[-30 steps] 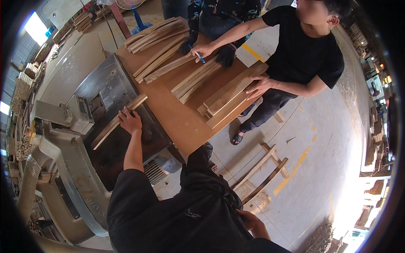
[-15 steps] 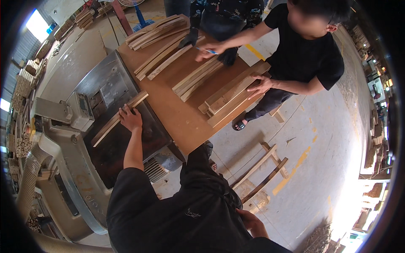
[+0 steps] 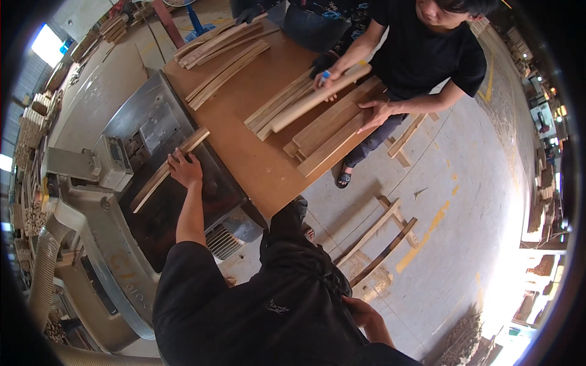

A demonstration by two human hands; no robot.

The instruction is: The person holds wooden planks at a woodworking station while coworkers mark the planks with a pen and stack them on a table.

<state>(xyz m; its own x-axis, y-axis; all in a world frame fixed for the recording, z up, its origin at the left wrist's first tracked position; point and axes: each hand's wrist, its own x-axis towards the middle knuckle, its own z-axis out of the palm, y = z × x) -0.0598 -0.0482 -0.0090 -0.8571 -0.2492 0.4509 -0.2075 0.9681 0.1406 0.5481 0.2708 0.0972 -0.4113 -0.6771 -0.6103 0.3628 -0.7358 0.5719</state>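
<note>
My left hand (image 3: 185, 168) rests over a pale, narrow wooden strip (image 3: 150, 189), fingers curled round it. The strip lies slantwise on the dark metal machine table (image 3: 217, 183); its far end reaches close to the brown board tabletop (image 3: 262, 177). At my right hip is my right hand (image 3: 364, 314), low beside my dark clothing. Its fingers are mostly hidden, so whether it holds anything does not show.
Across the tabletop a person in black (image 3: 427, 55) holds up a wooden strip (image 3: 320, 97) beside thick planks (image 3: 332, 125). Another person's gloved hand (image 3: 250, 13) touches stacked strips (image 3: 223, 46). A grey machine housing (image 3: 116, 244) stands left; a wooden frame (image 3: 378, 238) rests on the floor.
The person in black has raised a strip off the tabletop. The other person's gloved hand has shifted to the far left stack. My hands stay nearly in place.
</note>
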